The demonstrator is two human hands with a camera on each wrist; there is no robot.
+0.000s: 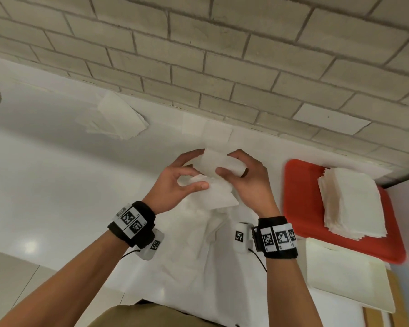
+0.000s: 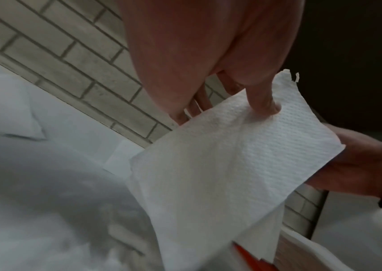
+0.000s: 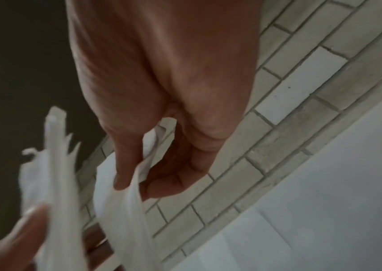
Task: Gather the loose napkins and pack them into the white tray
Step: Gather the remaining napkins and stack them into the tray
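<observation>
Here the napkins [image 1: 219, 185] sit mid-air between both grips: left hand [image 1: 175, 182] and right hand [image 1: 248, 182] each pinch them. Light, limp paper, probably best held at the edges. The left wrist view alone shows embossing; only the head view shows the tray [image 1: 347, 284] right of the grips.

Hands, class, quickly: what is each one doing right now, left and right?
Left hand: fingers pinch a white paper napkin, thumb on top.
Right hand: fingers pinch another napkin, held beside the first.
</observation>
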